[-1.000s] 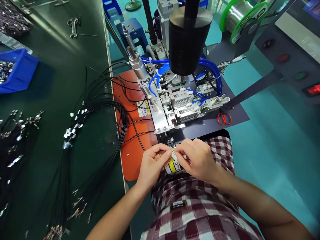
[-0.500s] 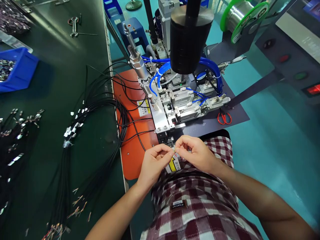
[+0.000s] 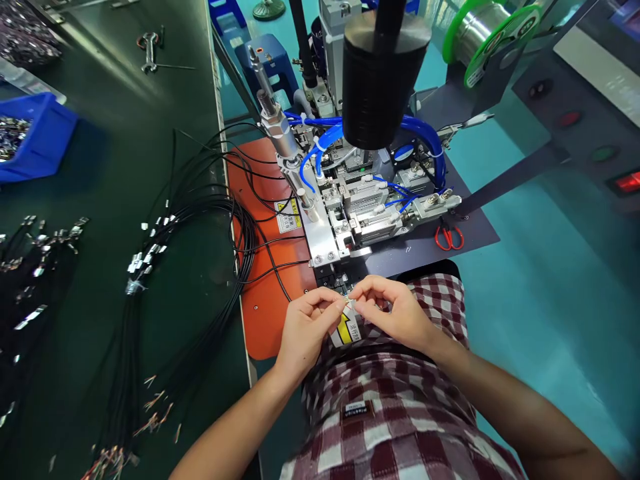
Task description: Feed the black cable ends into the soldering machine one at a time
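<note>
The green worktop (image 3: 100, 200) carries a loose sheaf of black cables (image 3: 200, 220) towards its right edge. Some ends are capped in metal, and others near the front edge show bare strands, so much of the pile looks unfinished. Right of it the machine (image 3: 350, 213) stands by an orange mat (image 3: 265, 313). The left hand (image 3: 305, 327) and right hand (image 3: 395, 310) meet just before the machine's front edge, above a yellow warning label (image 3: 349, 330), fingers curled inward. Both pinch narrowly on one small metal part (image 3: 350, 304), held between the fingertips and seemingly not seated in the machine.
</note>
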A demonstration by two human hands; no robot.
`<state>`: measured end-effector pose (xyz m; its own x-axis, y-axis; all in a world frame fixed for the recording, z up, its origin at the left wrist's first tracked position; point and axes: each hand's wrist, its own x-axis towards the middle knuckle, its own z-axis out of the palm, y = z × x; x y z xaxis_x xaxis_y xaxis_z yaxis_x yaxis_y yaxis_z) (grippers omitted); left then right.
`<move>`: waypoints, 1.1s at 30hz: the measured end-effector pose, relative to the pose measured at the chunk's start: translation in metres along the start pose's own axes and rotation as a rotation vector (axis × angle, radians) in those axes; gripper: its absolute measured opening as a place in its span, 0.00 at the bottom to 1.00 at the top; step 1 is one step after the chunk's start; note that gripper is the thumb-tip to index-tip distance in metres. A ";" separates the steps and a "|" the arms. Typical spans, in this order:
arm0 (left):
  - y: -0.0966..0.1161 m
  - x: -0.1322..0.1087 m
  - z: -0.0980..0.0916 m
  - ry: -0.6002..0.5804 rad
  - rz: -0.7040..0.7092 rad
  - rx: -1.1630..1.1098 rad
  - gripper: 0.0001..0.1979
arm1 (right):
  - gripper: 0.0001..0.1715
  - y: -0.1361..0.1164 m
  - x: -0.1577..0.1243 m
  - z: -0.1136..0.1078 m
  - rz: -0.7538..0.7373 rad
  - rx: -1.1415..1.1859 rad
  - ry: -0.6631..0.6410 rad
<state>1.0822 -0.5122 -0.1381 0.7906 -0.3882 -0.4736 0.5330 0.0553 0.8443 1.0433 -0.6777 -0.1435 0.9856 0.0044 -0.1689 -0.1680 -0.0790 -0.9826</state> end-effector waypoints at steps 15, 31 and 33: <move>0.000 0.002 -0.004 -0.054 0.013 -0.008 0.11 | 0.05 0.008 -0.011 0.013 -0.136 -0.188 0.206; 0.006 -0.002 0.003 0.010 0.187 0.185 0.06 | 0.08 -0.038 0.022 -0.025 -0.070 -0.436 -0.204; 0.004 -0.002 0.001 -0.006 0.182 0.177 0.05 | 0.08 -0.031 0.032 -0.029 0.093 -0.139 -0.325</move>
<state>1.0826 -0.5116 -0.1334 0.8666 -0.3923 -0.3084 0.3202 -0.0370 0.9466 1.0801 -0.7036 -0.1159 0.9054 0.3054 -0.2949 -0.2308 -0.2287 -0.9457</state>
